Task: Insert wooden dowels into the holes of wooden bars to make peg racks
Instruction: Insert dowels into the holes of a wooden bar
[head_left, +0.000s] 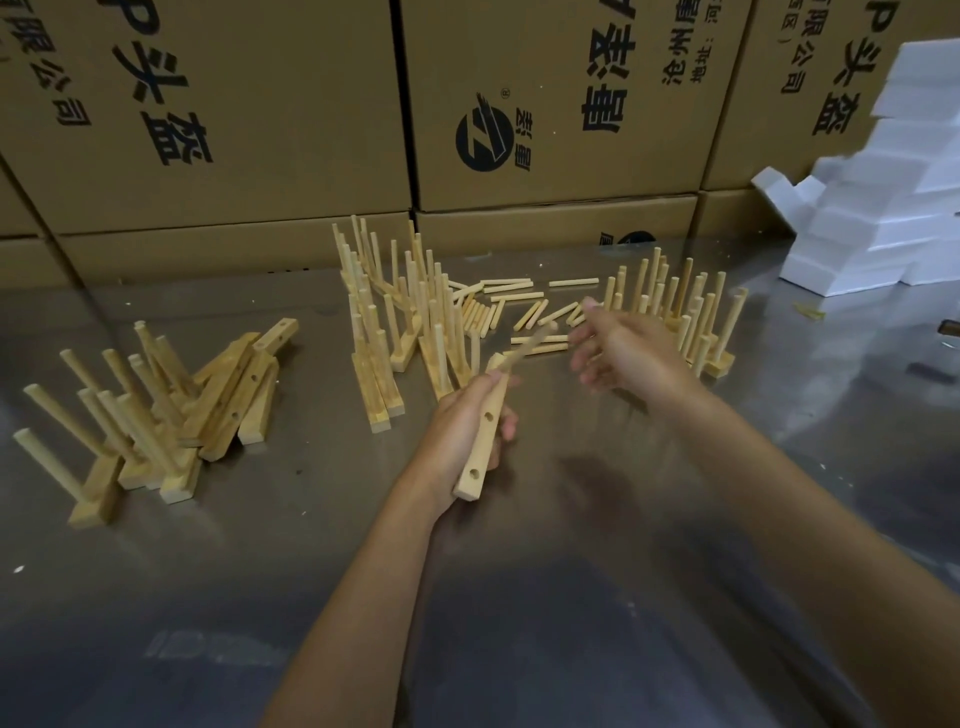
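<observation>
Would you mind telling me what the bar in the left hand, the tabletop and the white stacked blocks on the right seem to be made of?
Bar: pale, unpainted wood, apparently unfinished, with matte faces and drilled round holes.
Tabletop: probably sheet metal, perhaps stainless steel; it is grey, smooth, and mirrors the boxes dimly.
White blocks: likely foam such as polystyrene; matte pure white with chunky cut shapes, though the texture is too far off to confirm.

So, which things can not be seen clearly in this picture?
- Right hand, head view: motion blur hides whether it holds anything.
- Dowel at the top of the bar held by the left hand: blurred, so how far it sits in is unclear.
- White foam blocks: cut off by the right edge.
- Cardboard boxes: tops cut off by the upper edge.
</observation>
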